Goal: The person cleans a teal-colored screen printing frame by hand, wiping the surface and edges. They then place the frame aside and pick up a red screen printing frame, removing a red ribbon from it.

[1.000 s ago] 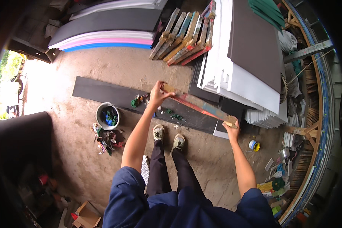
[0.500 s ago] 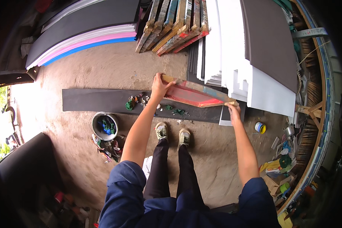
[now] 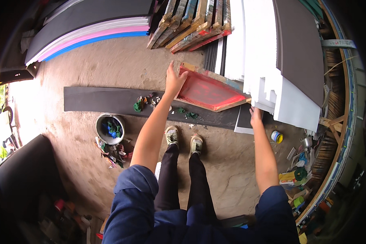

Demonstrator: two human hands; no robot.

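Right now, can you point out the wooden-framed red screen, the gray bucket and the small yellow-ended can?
Wooden-framed red screen (image 3: 211, 92): head view, middle of the red panel.
Gray bucket (image 3: 121, 136): head view, right side of its wall.
Small yellow-ended can (image 3: 279, 138): head view, on the yellow end.

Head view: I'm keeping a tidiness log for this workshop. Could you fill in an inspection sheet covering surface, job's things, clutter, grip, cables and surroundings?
Surface: concrete floor, stained; long dark strip lying on it.
Job's things: wooden screen-printing frame, red-smeared, tilted; more wooden frames lined up beyond it.
Clutter: green scraps on the strip; pail of scraps with a scrap heap beside it; small can near the right forearm.
Grip: left hand holds the frame's left end, thumb over its edge; right hand at its right corner, contact unclear.
Cables: nothing seen for certain; thin pale strand at right, kind unclear.
Surroundings: multicoloured sheet stack upper left; white and grey sheets at right.
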